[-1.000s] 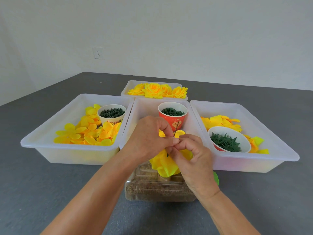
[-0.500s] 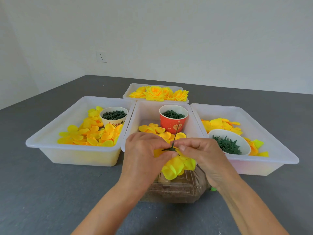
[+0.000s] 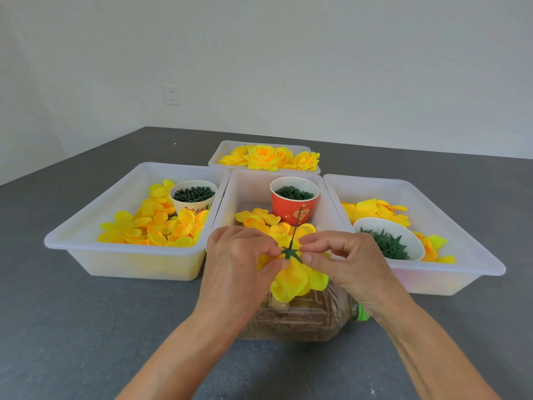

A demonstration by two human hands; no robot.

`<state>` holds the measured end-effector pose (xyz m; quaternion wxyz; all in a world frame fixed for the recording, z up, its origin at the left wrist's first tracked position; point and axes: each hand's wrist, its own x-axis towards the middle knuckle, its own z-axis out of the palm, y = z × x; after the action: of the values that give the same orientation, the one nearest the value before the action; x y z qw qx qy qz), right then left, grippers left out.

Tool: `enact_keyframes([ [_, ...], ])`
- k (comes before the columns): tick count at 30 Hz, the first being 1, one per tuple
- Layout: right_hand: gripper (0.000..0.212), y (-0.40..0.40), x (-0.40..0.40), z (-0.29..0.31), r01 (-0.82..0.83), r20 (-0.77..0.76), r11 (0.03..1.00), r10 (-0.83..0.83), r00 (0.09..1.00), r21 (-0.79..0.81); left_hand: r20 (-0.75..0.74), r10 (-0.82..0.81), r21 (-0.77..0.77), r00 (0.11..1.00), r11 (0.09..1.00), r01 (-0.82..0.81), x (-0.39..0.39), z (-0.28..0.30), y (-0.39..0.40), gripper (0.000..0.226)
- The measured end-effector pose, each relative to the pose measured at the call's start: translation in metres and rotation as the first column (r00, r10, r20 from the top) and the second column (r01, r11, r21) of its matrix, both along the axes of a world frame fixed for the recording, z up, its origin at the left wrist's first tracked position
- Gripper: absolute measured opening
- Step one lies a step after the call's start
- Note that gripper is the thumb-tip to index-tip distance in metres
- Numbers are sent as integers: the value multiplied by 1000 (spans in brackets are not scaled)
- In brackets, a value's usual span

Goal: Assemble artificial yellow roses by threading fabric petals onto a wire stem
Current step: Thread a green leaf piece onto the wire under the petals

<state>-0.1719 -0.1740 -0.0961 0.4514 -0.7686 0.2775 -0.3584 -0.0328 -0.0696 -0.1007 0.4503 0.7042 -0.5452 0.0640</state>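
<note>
Both hands pinch the rose [image 3: 291, 280] above the bottle [image 3: 300, 319]: left hand [image 3: 239, 264] and right hand [image 3: 346, 261] flank the green calyx [image 3: 290, 253], wire stem [image 3: 296, 223] pointing up and away between them

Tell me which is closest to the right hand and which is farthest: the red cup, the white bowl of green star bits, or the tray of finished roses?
From the right hand, in the head view:
1. White bowl of green star pieces, just to its right in the right tray.
2. Red cup, behind it in the middle tray.
3. Tray of finished roses, at the very back.
</note>
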Motion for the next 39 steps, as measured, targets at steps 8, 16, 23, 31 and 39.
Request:
enact_keyframes([
  [8, 26, 2, 13, -1, -57, 72, 998, 60, 996, -34, -10, 10, -50, 1000, 999, -10, -3, -2, -2, 13],
  [16, 14, 2, 22, -17, 7, 133, 997, 4, 991, -77, 77, -12, -85, 997, 996, 18, -1, -10, -8, 10],
  [23, 15, 6, 24, -24, 50, 141, 987, -29, 990, -150, 5, -86, -30, 996, 996, 86, 5, -10, -10, 12],
  [31, 17, 3, 19, -3, -2, 25, 999, 3, 1000, -42, -359, -59, -186, 931, 983, -10, 12, -5, 8, 11],
  [39, 19, 8, 23, -3, 47, 29, 998, -46, 999, -30, -306, 156, 70, 939, 987, -141, -4, -32, 25, 9],
])
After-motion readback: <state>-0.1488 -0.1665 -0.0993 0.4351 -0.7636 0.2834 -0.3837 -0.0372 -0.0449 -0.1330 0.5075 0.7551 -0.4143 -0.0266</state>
